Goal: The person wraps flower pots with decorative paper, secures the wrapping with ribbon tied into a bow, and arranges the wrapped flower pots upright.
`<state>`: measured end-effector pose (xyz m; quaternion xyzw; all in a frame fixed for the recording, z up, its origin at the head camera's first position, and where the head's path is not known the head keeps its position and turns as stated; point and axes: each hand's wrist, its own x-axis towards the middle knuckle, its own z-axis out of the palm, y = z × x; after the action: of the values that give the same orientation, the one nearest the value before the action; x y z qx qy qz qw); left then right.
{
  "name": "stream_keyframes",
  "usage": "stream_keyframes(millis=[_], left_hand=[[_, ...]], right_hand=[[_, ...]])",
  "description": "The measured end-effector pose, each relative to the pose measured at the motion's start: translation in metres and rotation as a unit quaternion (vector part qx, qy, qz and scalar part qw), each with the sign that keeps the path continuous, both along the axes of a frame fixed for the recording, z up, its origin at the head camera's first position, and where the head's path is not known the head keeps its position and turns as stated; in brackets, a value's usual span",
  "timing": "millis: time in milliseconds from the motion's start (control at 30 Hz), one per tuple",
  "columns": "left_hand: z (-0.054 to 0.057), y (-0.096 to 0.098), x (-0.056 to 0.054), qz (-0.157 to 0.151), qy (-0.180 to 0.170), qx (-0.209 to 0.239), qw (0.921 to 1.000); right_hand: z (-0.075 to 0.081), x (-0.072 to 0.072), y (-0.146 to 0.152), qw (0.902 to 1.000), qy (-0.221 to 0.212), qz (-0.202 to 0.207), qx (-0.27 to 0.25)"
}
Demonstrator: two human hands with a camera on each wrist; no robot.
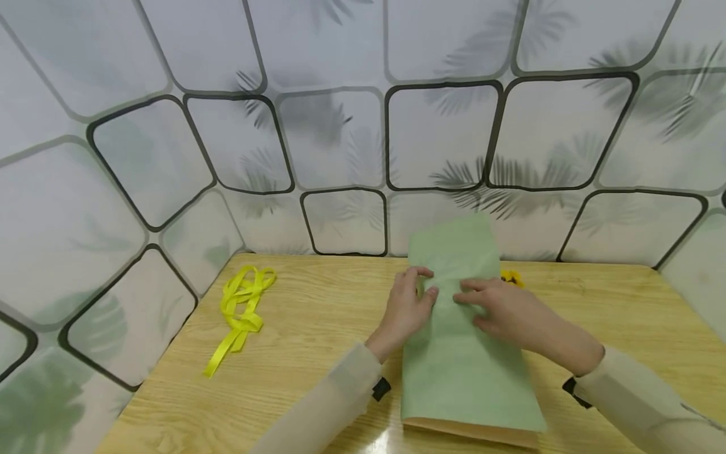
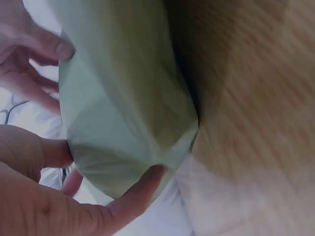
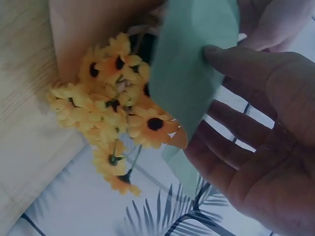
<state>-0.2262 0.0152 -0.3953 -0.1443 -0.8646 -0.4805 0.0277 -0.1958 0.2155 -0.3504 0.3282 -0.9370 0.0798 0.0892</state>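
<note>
A long sheet of green wrapping paper [image 1: 471, 378], tan on its inner side, is folded over on the table. My left hand [image 1: 404, 309] holds its left side, thumb low on the fold and fingers at the upper surface. From the right, my right hand [image 1: 510, 312] holds the paper, its fingers lying across the top. In the right wrist view the right thumb [image 3: 246, 66] presses the green side. Yellow flowers with dark centres [image 3: 113, 108] poke out from under the paper; the head view shows only a small part of them, their stems hidden.
A loose, tangled yellow ribbon [image 1: 241, 315] lies at the left of the wooden table [image 1: 317, 328]. Behind the table's back edge stands a pale patterned wall covering [image 1: 340, 139] with dark outlines and leaf prints.
</note>
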Motion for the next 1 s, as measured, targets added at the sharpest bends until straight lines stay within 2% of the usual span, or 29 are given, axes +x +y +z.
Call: stream_keyframes(millis=[67,133,200,267,300,433,567,700,800,900,1000], left_hand=[[0.001,-0.002,-0.003,-0.013,0.047,-0.056,0.9972],[0.002,-0.004,-0.006,-0.037,0.108,-0.110,0.9873],[0.004,-0.006,-0.010,-0.069,0.154,-0.163,0.9720],[0.006,-0.008,-0.013,-0.106,0.182,-0.210,0.9546],[0.007,-0.010,-0.014,-0.124,0.187,-0.229,0.9471],[0.011,-0.016,-0.019,-0.178,0.166,-0.295,0.9240],[0.013,-0.021,-0.023,-0.213,0.150,-0.327,0.9085],[0.015,-0.019,-0.028,-0.215,0.166,-0.344,0.8985],[0.017,-0.018,-0.029,-0.207,0.171,-0.344,0.8999],[0.020,-0.017,-0.029,-0.203,0.160,-0.340,0.9044],[0.021,-0.017,-0.029,-0.204,0.148,-0.341,0.9056]], right_hand=[[-0.003,-0.001,0.002,1.0000,-0.003,0.006,0.003],[-0.004,-0.002,0.004,0.9999,-0.007,0.013,-0.001],[-0.004,-0.003,0.004,0.9997,-0.015,0.017,-0.005],[-0.003,-0.003,0.005,0.9994,-0.029,0.017,-0.008],[-0.002,-0.003,0.005,0.9993,-0.033,0.017,-0.010],[-0.004,-0.002,0.007,0.9992,-0.036,0.008,-0.018],[-0.009,0.000,0.011,0.9995,-0.022,0.004,-0.024],[-0.012,0.002,0.013,0.9994,-0.015,0.008,-0.030],[-0.013,0.003,0.014,0.9991,-0.002,0.010,-0.041],[-0.013,0.002,0.014,0.9979,0.024,0.010,-0.059],[-0.013,0.000,0.013,0.9974,0.038,0.000,-0.060]])
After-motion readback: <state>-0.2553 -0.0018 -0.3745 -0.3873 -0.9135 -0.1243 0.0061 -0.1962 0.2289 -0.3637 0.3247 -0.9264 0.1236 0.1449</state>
